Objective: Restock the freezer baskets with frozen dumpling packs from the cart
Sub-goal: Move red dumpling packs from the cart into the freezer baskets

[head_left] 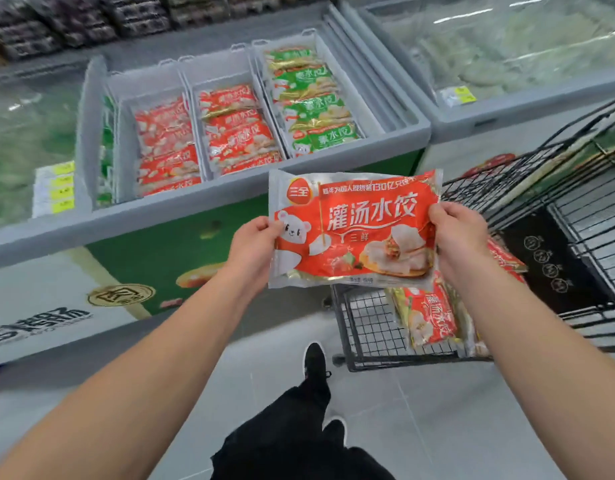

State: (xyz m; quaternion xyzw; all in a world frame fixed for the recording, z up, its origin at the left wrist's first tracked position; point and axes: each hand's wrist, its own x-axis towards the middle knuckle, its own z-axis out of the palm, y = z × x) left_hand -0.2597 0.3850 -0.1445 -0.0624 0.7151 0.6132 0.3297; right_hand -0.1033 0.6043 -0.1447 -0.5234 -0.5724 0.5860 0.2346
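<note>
I hold a red dumpling pack (354,230) flat in front of me, above the near end of the black wire cart (372,327). My left hand (254,244) grips its left edge and my right hand (458,237) grips its right edge. More red packs (431,317) lie in the cart below. The open chest freezer (230,188) ahead has three white baskets: the left basket (126,109) and the middle basket (226,71) hold red packs, the right basket (320,46) holds green packs (313,105).
A second freezer with a glass lid (507,57) stands at the back right, behind the cart. Yellow price tags (61,188) sit on the freezer rim at left. Dark egg cartons (74,19) line the shelf behind. My legs and black shoes (314,362) stand on grey floor.
</note>
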